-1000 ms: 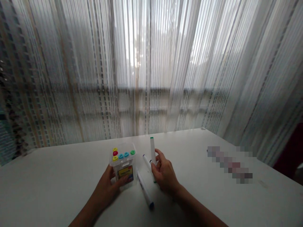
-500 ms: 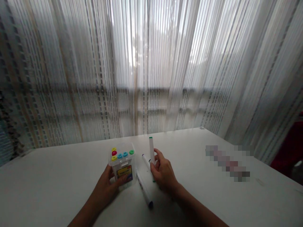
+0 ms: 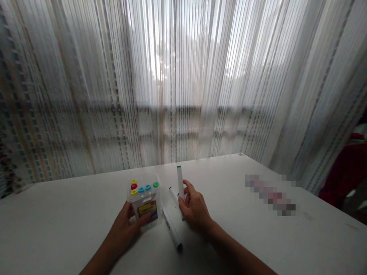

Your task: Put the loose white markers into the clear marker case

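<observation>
From my remote station I see the left hand [image 3: 129, 221] gripping the clear lidded box [image 3: 145, 203], presumably to steady it over the white table [image 3: 71, 229]; the right hand [image 3: 197, 206] pinches the green-ended marker [image 3: 180, 179] near-upright, probably for control

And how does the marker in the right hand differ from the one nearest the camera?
The green marker is in the right hand; the blue marker lies on the table. The green marker's far end is green; the blue marker's near end is dark blue. Both have white barrels.
</observation>
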### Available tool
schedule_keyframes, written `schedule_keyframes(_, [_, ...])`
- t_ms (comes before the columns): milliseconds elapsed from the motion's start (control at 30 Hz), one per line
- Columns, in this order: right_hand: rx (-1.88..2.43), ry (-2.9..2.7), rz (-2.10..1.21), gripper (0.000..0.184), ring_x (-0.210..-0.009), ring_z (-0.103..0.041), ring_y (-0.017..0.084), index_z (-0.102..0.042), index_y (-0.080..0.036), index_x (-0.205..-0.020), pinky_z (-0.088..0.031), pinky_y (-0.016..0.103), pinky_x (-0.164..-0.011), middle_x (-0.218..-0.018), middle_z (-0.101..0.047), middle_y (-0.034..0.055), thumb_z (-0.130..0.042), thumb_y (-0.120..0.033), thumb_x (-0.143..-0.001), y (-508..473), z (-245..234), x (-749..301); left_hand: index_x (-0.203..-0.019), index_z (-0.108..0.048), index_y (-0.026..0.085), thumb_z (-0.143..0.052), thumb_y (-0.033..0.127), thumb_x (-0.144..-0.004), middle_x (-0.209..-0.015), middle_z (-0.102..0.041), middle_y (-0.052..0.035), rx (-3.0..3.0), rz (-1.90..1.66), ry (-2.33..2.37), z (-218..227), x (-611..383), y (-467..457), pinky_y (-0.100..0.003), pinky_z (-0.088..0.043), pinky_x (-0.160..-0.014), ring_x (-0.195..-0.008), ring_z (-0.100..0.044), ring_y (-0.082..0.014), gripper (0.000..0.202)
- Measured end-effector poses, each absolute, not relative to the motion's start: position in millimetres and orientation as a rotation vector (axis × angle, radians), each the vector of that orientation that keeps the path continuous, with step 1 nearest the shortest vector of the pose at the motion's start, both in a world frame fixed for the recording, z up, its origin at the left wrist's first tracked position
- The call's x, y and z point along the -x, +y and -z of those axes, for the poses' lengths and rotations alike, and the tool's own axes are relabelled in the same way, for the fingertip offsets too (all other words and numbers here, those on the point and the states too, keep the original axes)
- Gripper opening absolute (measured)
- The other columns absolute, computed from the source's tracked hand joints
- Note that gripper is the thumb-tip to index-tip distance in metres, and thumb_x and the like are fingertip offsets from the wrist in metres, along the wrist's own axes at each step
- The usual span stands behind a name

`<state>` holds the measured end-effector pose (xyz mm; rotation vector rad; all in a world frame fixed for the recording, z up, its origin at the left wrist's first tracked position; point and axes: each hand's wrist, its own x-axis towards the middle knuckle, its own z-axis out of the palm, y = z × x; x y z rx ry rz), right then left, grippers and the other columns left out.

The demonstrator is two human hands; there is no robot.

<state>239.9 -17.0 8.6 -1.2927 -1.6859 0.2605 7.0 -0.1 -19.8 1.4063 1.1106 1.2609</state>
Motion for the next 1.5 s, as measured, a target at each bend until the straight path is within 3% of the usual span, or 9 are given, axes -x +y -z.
schedule_keyframes(467, [1.301,-1.692,-0.244,0.05,-0.05,-0.057,0.014,-0.053,-0.012,-0.127,-0.046,0.026,-0.055,-0.082,-0.071,0.0049,-0.051,-0.019,-0.078,-17.7,-12.4,-240.6,-0.109,-0.057,0.02,-0.087,0.053,-0.059,-0.113,-0.074,-0.0125,-1.398,-1.242,1.133,16.0,-8.5,0.4,-0.051,-0.058,-0.091,-0.105,-0.07,-0.0349,0.067])
schedule_keyframes(733, [1.176,-1.559,-0.294,0.026,-0.048,-0.051,0.012,-0.053,-0.017,-0.106,-0.04,0.023,-0.047,-0.071,-0.064,0.0002,-0.051,-0.024,-0.081,-18.5,-24.5,-245.6,-0.116,-0.059,0.021,-0.084,0.049,-0.067,-0.119,-0.072,-0.0125,-1.492,-1.229,1.096,12.6,-8.3,2.0,-0.053,-0.05,-0.102,-0.111,-0.067,-0.0343,0.062])
schedule_keyframes(867, [1.031,-1.453,-0.375,0.014,-0.051,-0.055,0.013,-0.047,-0.022,-0.091,-0.045,0.023,-0.047,-0.067,-0.06,-0.0023,-0.054,-0.031,-0.083,-18.1,-50.7,-247.4,-0.117,-0.058,0.022,-0.084,0.049,-0.066,-0.117,-0.072,-0.0128,-1.467,-1.206,1.054,13.5,-10.6,4.0,-0.053,-0.052,-0.099,-0.109,-0.068,-0.0343,0.063])
schedule_keyframes(1000, [0.846,-1.423,-0.404,0.023,-0.054,-0.057,0.012,-0.046,-0.022,-0.085,-0.05,0.024,-0.049,-0.075,-0.064,0.0011,-0.06,-0.041,-0.085,-13.4,-99.3,-242.0,-0.119,-0.056,0.021,-0.083,0.046,-0.07,-0.117,-0.071,-0.0137,-1.476,-1.213,0.971,14.7,-11.9,4.4,-0.052,-0.054,-0.095,-0.108,-0.068,-0.0337,0.061])
schedule_keyframes(1167, [0.774,-1.561,-0.521,0.033,-0.051,-0.059,0.013,-0.052,-0.02,-0.08,-0.05,0.025,-0.047,-0.065,-0.062,-0.0007,-0.068,-0.05,-0.078,-0.4,-154.5,-217.6,-0.123,-0.053,0.021,-0.079,0.042,-0.076,-0.121,-0.07,-0.0127,-1.568,-1.221,0.945,10.8,-12.8,2.7,-0.053,-0.047,-0.102,-0.111,-0.066,-0.0313,0.058])
schedule_keyframes(1333, [0.898,-1.76,-0.724,0.023,-0.051,-0.06,0.013,-0.055,-0.018,-0.07,-0.048,0.022,-0.044,-0.059,-0.061,-0.0011,-0.074,-0.033,-0.068,14.5,-167.2,-186.4,-0.124,-0.052,0.019,-0.077,0.034,-0.076,-0.125,-0.068,-0.0126,-1.579,-1.222,0.93,4.4,-14.5,0.9,-0.047,-0.049,-0.099,-0.109,-0.064,-0.0284,0.056])
schedule_keyframes(1500, [1.175,-1.917,-0.91,0.014,-0.05,-0.06,0.011,-0.058,-0.015,-0.063,-0.047,0.019,-0.046,-0.055,-0.061,0.0,-0.063,-0.015,-0.075,18.9,-165.7,-168.1,-0.122,-0.052,0.018,-0.075,0.03,-0.077,-0.121,-0.069,-0.0132,-1.601,-1.227,0.929,-3.2,-15.3,-3.5,-0.044,-0.049,-0.095,-0.108,-0.065,-0.0283,0.052])
